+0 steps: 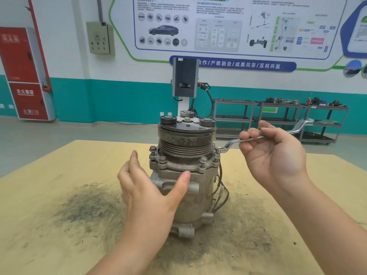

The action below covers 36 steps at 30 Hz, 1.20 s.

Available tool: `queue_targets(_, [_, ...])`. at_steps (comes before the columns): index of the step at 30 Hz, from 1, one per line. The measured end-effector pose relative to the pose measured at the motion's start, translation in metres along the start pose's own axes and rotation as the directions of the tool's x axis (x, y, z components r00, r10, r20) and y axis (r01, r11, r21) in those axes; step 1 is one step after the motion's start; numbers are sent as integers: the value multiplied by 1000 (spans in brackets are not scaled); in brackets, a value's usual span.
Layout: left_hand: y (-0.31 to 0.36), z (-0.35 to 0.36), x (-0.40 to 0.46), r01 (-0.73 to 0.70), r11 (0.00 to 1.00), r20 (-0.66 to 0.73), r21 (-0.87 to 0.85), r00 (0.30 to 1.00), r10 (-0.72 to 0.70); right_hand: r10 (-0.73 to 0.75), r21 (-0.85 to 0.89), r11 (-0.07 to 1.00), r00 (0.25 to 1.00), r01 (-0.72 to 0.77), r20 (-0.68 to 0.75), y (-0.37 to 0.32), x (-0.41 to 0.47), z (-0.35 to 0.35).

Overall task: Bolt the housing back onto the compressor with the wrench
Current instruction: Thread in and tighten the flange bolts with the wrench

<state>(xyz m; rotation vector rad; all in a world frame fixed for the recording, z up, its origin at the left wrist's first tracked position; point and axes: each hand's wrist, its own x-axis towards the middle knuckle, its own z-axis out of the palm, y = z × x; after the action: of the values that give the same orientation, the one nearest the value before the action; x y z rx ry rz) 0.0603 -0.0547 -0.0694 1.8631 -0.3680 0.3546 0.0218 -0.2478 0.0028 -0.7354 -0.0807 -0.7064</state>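
Grip: right hand is pinching the wrench by mid-shank between curled fingers and thumb, palm facing the camera; left hand is holding nothing, fingers straight, thumb spread and lying against the compressor.
Wrench: offset ring spanner; its near ring is sitting over a bolt at the flange's right edge; its far end is showing beyond the hand.
Compressor: is standing upright at the middle of the table, pulley uppermost.
Housing: flanged plate is sitting under the pulley, bolt heads standing up round its rim.
Hidden: left palm is covering the body's left flank; rear bolts are lying behind the pulley; whether the ring is fully seated on the bolt cannot be told.
Nearby: black wires are hanging down the body's right side.
Surface: tan board, dark grime smudged around the base.
Room: charging post is standing behind; metal trolleys along a teal-banded wall; red fire cabinet at left; wall posters above.
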Motion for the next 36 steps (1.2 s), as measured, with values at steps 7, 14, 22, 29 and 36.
queue_targets(7, [-12,-3,14,-74,973,101,-217,990,97,82,0,997,995,-82,58,5,2,-2])
queue_targets(14, [-14,-5,16,-95,967,117,-238,985,126,-387,-184,882,890,433,240,25,-12,-11])
queue_targets(22, [-16,-7,18,-98,953,92,-288,987,129,-490,-187,793,789,580,371,24,-18,-12])
queue_targets(29, [-20,-7,20,-97,953,89,-288,988,128,-294,-51,950,938,308,184,12,-11,-8])
queue_targets(36, [-21,-7,20,-101,950,104,-297,985,137,-163,-34,985,969,172,184,12,-7,-8])
